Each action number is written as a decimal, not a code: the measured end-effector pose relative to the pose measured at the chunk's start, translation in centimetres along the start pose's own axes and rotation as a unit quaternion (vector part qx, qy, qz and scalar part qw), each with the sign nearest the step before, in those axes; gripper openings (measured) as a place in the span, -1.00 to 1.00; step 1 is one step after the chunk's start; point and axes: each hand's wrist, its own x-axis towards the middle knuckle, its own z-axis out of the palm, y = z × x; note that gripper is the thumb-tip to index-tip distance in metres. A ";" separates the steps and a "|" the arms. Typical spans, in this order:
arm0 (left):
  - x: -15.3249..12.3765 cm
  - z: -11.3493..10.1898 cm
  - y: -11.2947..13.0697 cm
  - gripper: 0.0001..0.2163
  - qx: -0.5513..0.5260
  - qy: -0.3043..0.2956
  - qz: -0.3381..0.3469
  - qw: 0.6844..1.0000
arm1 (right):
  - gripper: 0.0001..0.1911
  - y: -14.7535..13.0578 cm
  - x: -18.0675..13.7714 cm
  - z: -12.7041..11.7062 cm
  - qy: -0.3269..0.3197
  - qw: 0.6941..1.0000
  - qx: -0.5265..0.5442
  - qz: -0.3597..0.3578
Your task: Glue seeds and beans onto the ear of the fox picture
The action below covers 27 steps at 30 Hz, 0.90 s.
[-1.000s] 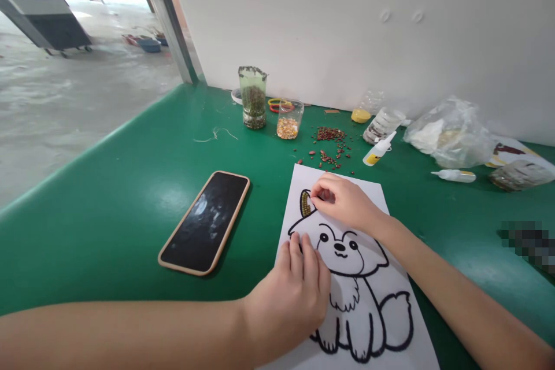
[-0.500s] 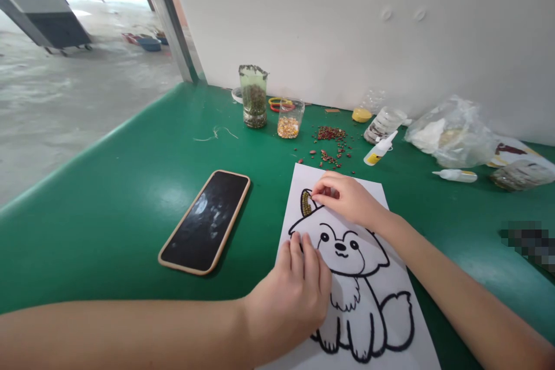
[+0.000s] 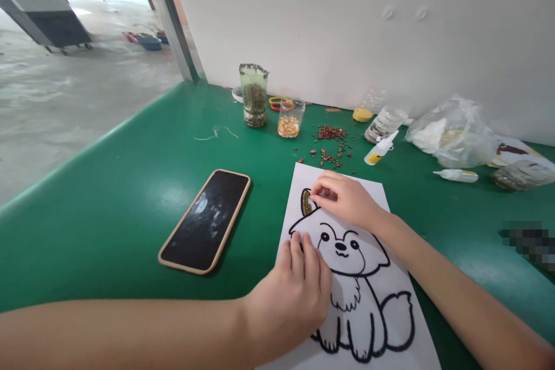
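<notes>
A white sheet with a black outline drawing of a fox-like animal [image 3: 368, 254] lies on the green table. Small greenish seeds [image 3: 306, 203] fill part of the drawing's left ear. At that ear, my right hand [image 3: 342, 196] has its thumb and fingertips pinched together; anything between them is too small to make out. My left hand [image 3: 295, 295] rests on the left side of the paper, fingers stretched out over the edge of the animal's head and body.
A phone [image 3: 206, 222] lies left of the paper. Behind stand a cup of dark green seeds [image 3: 254, 98] and a cup of corn kernels [image 3: 289, 126]. Reddish beans [image 3: 332, 133], glue bottles [image 3: 380, 149], a plastic bag [image 3: 451, 133] and jars sit along the back and right.
My right hand has shifted very slightly left at the ear, still pinched. My left hand stays in place on the paper.
</notes>
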 end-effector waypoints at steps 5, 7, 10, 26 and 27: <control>-0.1 0.0 0.0 -0.67 0.003 -0.002 0.005 1.000 | -0.93 -0.1 0.0 0.0 0.003 1.000 -0.005 0.002; -0.1 0.1 0.1 -0.67 0.004 -0.001 0.003 1.000 | -0.93 0.0 0.0 0.0 0.001 1.000 0.000 0.000; -0.1 0.2 0.1 -0.67 0.007 -0.001 0.003 1.000 | -0.92 0.1 0.0 -0.1 -0.004 1.000 0.011 -0.005; -0.1 0.0 0.0 -0.67 0.000 -0.001 0.002 1.000 | -0.92 0.2 0.0 -0.2 -0.012 1.000 0.004 -0.025; -0.1 0.0 0.0 -0.67 -0.001 -0.002 0.002 1.000 | -0.92 0.2 0.0 -0.2 -0.011 1.000 0.004 -0.026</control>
